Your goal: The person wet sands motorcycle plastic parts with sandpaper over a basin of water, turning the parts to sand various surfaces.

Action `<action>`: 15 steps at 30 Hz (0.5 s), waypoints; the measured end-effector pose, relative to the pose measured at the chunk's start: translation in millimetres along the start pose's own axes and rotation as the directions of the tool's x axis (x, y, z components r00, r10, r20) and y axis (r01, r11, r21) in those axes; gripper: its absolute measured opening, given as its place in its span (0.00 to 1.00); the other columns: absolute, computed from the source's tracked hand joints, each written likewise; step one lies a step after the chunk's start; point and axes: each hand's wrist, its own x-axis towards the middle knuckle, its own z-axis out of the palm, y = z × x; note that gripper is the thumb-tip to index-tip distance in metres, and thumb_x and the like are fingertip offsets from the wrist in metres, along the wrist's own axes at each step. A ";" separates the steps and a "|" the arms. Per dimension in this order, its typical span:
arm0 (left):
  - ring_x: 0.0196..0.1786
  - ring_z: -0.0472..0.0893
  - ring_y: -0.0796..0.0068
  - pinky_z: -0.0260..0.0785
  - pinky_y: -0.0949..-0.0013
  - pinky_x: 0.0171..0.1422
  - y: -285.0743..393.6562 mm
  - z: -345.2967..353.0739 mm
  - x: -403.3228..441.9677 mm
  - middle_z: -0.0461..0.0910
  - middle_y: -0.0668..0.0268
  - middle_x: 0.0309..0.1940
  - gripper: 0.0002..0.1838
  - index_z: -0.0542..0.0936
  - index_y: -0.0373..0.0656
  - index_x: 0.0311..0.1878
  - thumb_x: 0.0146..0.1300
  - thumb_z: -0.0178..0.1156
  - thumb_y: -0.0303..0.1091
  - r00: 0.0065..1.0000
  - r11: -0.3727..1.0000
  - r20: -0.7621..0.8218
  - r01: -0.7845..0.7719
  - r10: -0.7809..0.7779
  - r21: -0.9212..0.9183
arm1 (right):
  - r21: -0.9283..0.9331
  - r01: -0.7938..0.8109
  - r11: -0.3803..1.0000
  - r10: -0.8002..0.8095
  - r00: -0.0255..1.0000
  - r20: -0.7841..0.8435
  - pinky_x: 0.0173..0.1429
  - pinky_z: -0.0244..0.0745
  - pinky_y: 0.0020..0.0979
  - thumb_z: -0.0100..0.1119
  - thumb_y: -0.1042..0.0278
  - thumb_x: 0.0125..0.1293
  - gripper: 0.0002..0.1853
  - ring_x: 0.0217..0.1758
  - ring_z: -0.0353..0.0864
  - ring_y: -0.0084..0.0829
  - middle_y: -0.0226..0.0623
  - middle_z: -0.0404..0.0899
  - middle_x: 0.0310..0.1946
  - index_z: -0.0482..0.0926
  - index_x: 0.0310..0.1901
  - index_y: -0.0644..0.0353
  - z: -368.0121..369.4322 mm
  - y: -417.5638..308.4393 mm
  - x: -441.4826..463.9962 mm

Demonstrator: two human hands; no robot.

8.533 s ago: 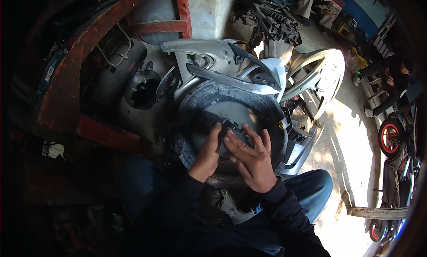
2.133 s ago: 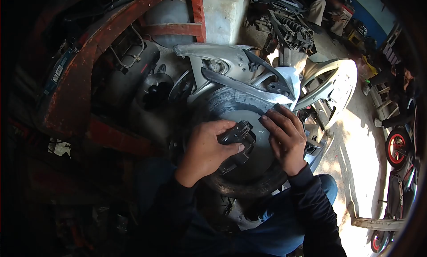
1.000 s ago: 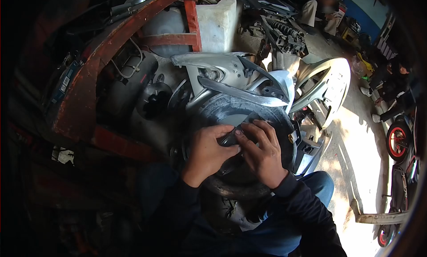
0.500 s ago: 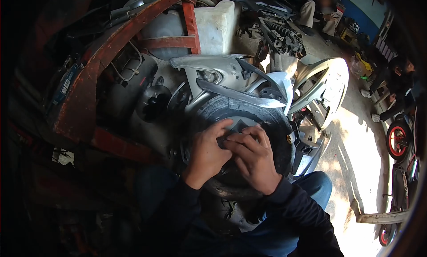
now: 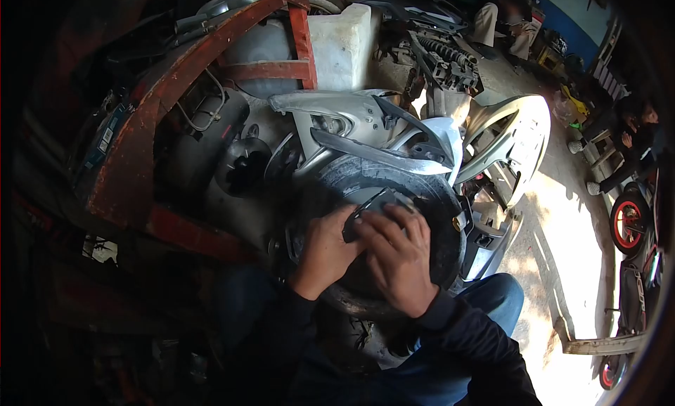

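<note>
My left hand (image 5: 327, 255) is closed around the near-left edge of a small dark flat piece (image 5: 382, 199), with its thumb and fingers curled. My right hand (image 5: 402, 262) lies over the same piece, its bent fingers pressed on the top and right side. The piece has a straight edge and a dull grey-black face; its exact kind I cannot make out, and the fingers hide much of it. Both hands are above a round black tire (image 5: 446, 198), whose middle is dark. Grey motorcycle fairing panels (image 5: 365, 118) rest against the tire's far side.
A red metal frame (image 5: 133, 139) curves along the left, beside a dark cylindrical tank (image 5: 204, 128). A pale curved panel (image 5: 531, 135) stands at the right. Other people (image 5: 503, 19) sit at the back and right, near a red-rimmed wheel (image 5: 628, 221).
The dark piece has tilted up and shows more of its face. My right fingers have moved from a pinch near its edge to lying across it. My left hand has shifted slightly.
</note>
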 end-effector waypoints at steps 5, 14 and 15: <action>0.47 0.86 0.45 0.79 0.57 0.47 4.0 12.2 -1.5 0.85 0.46 0.41 0.22 0.81 0.34 0.55 0.56 0.73 0.27 0.998 0.999 -0.059 0.008 -0.011 -0.050 | -0.027 -0.117 0.993 0.116 0.993 -0.038 0.74 0.58 0.57 0.65 0.67 0.58 0.24 0.69 0.69 0.46 0.31 0.78 0.60 0.82 0.59 0.51 0.8 29.0 3.5; 0.47 0.89 0.59 0.79 0.64 0.51 7.1 13.3 -2.2 0.88 0.51 0.44 0.22 0.82 0.33 0.54 0.55 0.74 0.28 0.997 0.996 -0.041 0.061 -0.064 -0.071 | -0.032 -0.089 0.996 0.087 0.995 -0.048 0.74 0.56 0.57 0.61 0.71 0.61 0.22 0.68 0.70 0.46 0.30 0.80 0.58 0.82 0.58 0.50 1.1 15.1 0.1; 0.45 0.89 0.62 0.79 0.65 0.50 5.6 13.4 -3.5 0.88 0.52 0.43 0.22 0.82 0.33 0.53 0.55 0.73 0.26 0.998 0.997 -0.065 0.021 -0.026 -0.078 | -0.022 -0.066 0.998 0.065 0.997 -0.033 0.75 0.53 0.59 0.63 0.70 0.59 0.23 0.68 0.69 0.45 0.28 0.80 0.58 0.82 0.58 0.48 3.0 12.1 -3.6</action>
